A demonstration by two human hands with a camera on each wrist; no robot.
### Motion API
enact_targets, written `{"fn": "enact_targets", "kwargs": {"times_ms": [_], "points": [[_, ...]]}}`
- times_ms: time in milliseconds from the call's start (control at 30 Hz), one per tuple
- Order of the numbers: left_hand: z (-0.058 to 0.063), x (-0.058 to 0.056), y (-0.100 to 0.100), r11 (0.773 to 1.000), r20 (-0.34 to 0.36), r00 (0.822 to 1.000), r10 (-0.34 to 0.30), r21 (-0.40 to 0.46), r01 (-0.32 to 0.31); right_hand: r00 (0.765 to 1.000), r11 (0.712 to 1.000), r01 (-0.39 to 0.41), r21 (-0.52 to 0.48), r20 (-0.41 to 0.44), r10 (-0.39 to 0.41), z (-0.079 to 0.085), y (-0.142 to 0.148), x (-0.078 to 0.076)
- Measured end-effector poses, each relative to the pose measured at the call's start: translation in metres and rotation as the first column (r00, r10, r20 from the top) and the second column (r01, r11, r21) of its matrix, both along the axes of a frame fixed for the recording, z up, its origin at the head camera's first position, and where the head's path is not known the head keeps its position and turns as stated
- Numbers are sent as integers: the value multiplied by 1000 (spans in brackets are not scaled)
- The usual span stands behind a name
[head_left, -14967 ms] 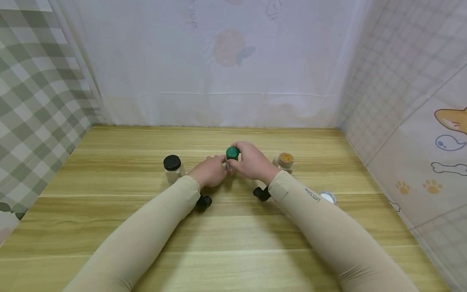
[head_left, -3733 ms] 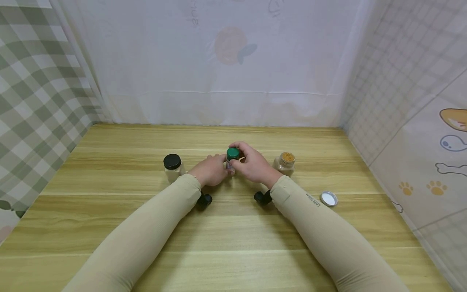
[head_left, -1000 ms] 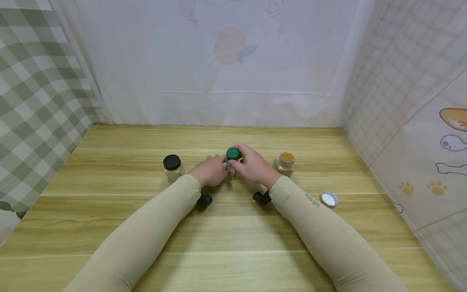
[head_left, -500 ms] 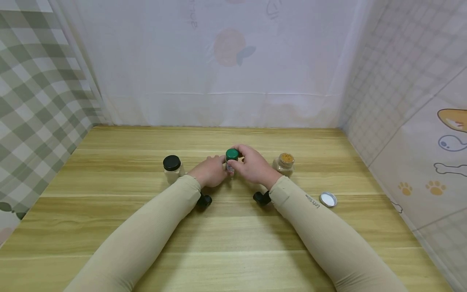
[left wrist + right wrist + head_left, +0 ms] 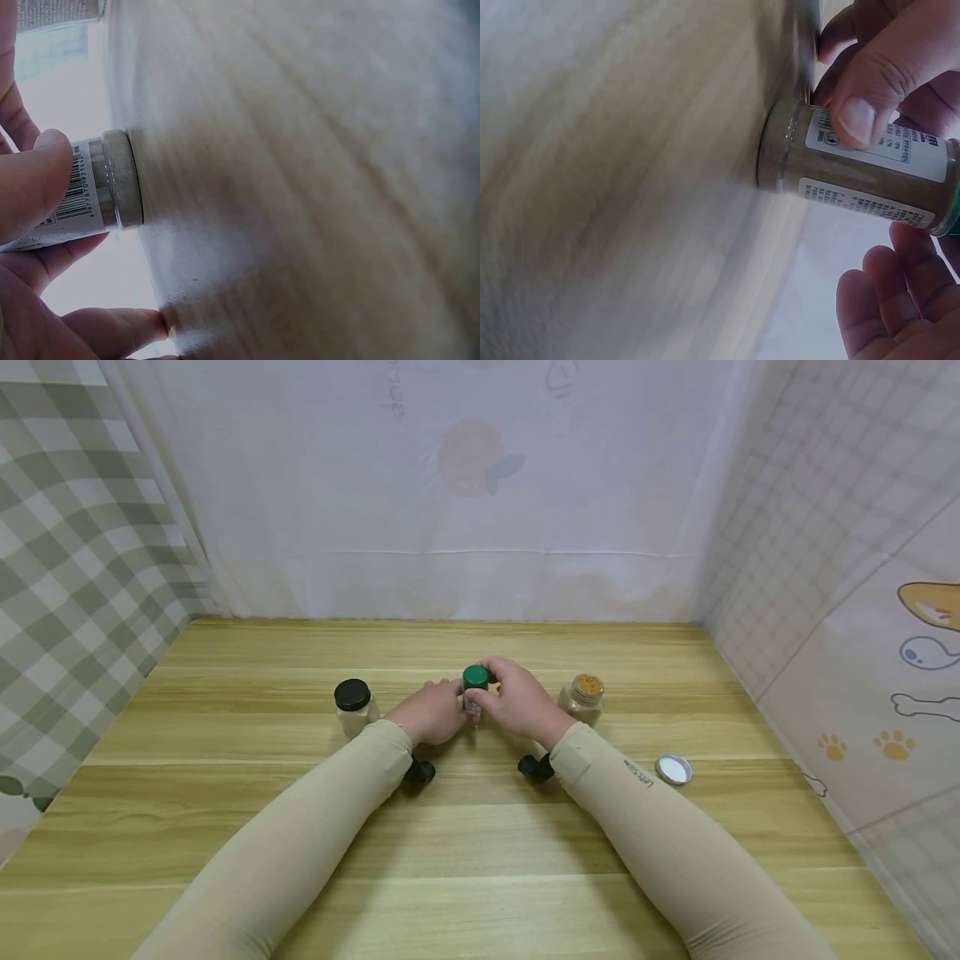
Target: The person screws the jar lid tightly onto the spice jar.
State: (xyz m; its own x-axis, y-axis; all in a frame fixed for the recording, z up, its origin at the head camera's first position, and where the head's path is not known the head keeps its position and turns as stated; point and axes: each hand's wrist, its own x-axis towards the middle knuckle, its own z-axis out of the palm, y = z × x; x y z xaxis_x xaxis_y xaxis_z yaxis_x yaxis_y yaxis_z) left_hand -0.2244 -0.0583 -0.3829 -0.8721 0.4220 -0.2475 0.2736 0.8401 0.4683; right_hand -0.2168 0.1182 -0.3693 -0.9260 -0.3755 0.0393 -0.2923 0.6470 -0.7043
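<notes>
Mid-table in the head view stands a small spice jar (image 5: 472, 702) with a green lid (image 5: 476, 677) and brownish contents. My left hand (image 5: 435, 713) grips its body from the left; the thumb (image 5: 862, 105) presses on the white label in the right wrist view. In the left wrist view the jar's glass base (image 5: 124, 180) stands at the tabletop, barcode showing. My right hand (image 5: 517, 697) holds the green lid from the right, thumb in front and fingers curled behind it. Several of its fingers (image 5: 889, 289) reach beside the jar in the right wrist view.
A black-lidded jar (image 5: 354, 714) of pale contents stands left of my left hand. Right of my right hand is an open jar (image 5: 582, 700), yellow-orange at its mouth. A loose silver-rimmed lid (image 5: 673, 769) lies white inside up, near my right sleeve. Cloth walls (image 5: 465, 585) close off the table's back and sides.
Both hands stay at the green-lidded jar. Since the oldest frame my right forearm has shifted slightly left, uncovering the loose lid; my right fingers have shifted slightly around the green lid.
</notes>
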Motion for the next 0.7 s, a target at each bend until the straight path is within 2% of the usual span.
{"fn": "enact_targets", "kwargs": {"times_ms": [700], "points": [[1,1,0,1000,-3,1000,0,7,0,999,999,48,20,-4,-48,-1,-3,2]]}}
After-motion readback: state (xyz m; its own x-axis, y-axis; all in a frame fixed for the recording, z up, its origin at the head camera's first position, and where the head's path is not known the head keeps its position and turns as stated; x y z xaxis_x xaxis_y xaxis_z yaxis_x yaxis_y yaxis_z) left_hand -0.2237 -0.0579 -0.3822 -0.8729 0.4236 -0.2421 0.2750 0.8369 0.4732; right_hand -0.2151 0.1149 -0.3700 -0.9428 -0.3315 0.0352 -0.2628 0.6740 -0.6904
